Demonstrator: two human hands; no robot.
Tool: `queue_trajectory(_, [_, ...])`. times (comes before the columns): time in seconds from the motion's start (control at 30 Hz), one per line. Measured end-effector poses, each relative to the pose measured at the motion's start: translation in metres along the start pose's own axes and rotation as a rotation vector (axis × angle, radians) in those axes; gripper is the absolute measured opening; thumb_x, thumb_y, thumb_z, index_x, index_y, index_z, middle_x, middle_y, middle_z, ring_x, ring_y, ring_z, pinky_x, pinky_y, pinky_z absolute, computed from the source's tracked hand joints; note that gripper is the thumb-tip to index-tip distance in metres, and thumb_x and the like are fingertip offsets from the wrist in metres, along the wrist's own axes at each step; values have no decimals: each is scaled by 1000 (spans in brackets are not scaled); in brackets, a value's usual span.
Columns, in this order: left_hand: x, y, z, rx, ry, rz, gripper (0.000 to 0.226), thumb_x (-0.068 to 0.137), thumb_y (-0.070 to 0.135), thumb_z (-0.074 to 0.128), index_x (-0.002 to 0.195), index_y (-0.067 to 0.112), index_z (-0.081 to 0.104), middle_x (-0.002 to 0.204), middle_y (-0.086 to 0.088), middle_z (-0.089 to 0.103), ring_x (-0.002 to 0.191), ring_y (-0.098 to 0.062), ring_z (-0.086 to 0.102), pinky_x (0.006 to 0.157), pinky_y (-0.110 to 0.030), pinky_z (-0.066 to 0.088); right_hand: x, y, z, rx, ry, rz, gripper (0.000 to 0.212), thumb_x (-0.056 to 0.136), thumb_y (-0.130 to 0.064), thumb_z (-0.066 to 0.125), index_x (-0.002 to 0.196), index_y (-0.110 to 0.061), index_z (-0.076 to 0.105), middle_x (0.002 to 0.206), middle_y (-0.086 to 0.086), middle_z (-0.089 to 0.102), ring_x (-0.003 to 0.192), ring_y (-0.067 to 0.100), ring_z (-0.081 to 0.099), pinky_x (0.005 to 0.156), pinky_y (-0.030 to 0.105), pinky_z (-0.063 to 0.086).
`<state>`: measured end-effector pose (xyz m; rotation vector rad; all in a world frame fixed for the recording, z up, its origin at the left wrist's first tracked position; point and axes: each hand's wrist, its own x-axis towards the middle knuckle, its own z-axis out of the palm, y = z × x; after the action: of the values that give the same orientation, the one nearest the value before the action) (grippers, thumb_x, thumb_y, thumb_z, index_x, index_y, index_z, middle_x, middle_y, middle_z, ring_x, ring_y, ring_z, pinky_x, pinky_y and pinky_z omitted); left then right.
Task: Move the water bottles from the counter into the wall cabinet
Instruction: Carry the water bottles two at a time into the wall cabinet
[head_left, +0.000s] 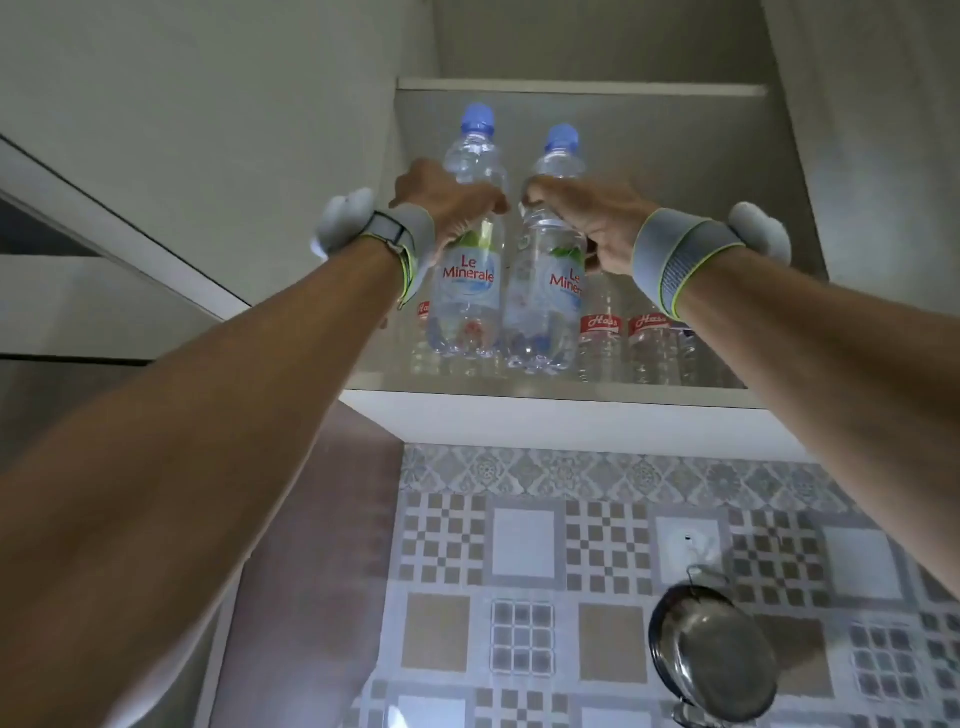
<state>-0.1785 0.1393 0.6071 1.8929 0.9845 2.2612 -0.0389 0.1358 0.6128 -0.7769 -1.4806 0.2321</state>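
Nearest the camera, two bare forearms reach up and forward, each with a grey wristband (675, 257). A metal pot (719, 660) hangs against the patterned tile wall (524, 545) below the cabinet, to the right.

The cabinet's white front edge (545, 415) runs across the view just under the bottles in hand; the door (171, 130) stands open at left, leaving the opening unobstructed.

The left hand (447, 200) is wrapped around the upper body of the left bottle (467, 280), fingers curled about it. The right hand (587, 218) grips the right bottle (545, 296) likewise, fingers closed around its shoulder. Both bottles carry blue caps, stand with long axis near vertical, caps up, leaning slightly toward each other, and are touching or just beside one another. They are held at the cabinet opening, bases over the lower shelf (675, 387); whether they rest on it cannot be told.

Behind them, at least three smaller red-labelled bottles (602, 338) stand upright in a row on that shelf; further ones are hidden. Open room remains to the right rear. An upper shelf (582, 85) spans above the caps, clear of them.
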Motion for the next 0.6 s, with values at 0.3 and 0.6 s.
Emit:
queue_trajectory(0.3, [33, -46, 16, 99, 15, -19, 46, 61, 32, 81, 101, 17, 64, 91, -1, 66, 85, -22, 69, 83, -38, 60, 50, 31, 34, -14, 95, -17, 44, 60, -26, 75, 102, -16, 67, 101, 7, 74, 85, 23, 73, 65, 32, 58])
queue_trajectory(0.6, [45, -88, 23, 277, 28, -40, 56, 77, 33, 78, 123, 8, 58, 119, -8, 64, 107, -27, 64, 88, -30, 52, 72, 62, 51, -24, 176, -37, 29, 59, -24, 79, 82, -19, 62, 94, 4, 72, 81, 22, 71, 71, 36, 61])
